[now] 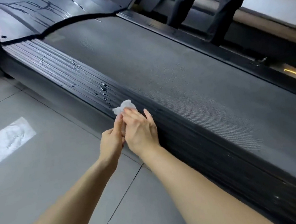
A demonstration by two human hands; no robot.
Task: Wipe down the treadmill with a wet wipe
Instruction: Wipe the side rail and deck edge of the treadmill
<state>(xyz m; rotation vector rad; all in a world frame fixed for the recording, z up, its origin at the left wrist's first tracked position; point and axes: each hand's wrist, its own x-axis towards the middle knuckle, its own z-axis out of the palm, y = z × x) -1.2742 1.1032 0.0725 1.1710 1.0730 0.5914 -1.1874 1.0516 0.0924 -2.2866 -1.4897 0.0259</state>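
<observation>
The right hand [139, 130] is pressing the crumpled wet wipe [124, 106] under straight fingers; the left hand [111, 142] is pinching its near edge. Droplets [104, 91] just beyond the fingertips risk being smeared along the ribbed side rail [55, 64], the wad being small.

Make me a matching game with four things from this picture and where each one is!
Things:
1. wipe
2. water drops
3. black cord
4. person in dark trousers

Places:
A. standing on the next treadmill, top right
B. lying across the far end of the belt
C. on the ribbed side rail, just past the wipe
D. at the fingertips of both hands, on the side rail

Pairs: 1-D, 2-C, 3-B, 4-A
</observation>
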